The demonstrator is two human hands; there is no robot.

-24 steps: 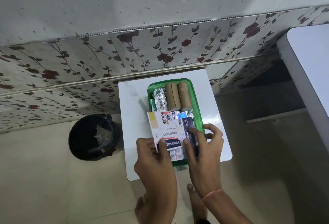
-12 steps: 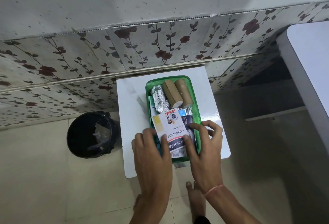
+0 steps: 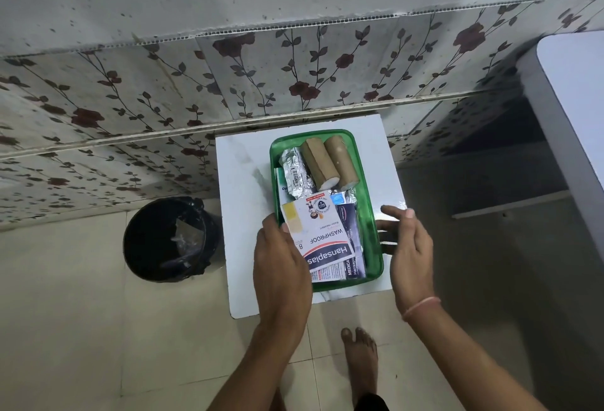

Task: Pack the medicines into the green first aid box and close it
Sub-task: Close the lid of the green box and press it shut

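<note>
Black plastic bin (image 3: 165, 239) stands on the floor left of the small white table (image 3: 243, 214), which carries the open green plastic first aid box (image 3: 371, 224). Left hand (image 3: 282, 268) lies on the box's near-left corner, fingers resting flat on the white Hansaplast plaster packet (image 3: 318, 235) inside rather than pinching it; foil strips (image 3: 292, 172) and two brown paper-wrapped rolls (image 3: 328, 162) fill the far end. Right hand (image 3: 408, 252) hovers just beside the box's right wall, fingers spread, empty.

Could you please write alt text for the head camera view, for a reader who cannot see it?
An open green first aid box sits on a small white table, holding two brown bandage rolls, foil strips and plaster packets. The left hand rests on its left edge; the right hand hovers open beside it.
</note>
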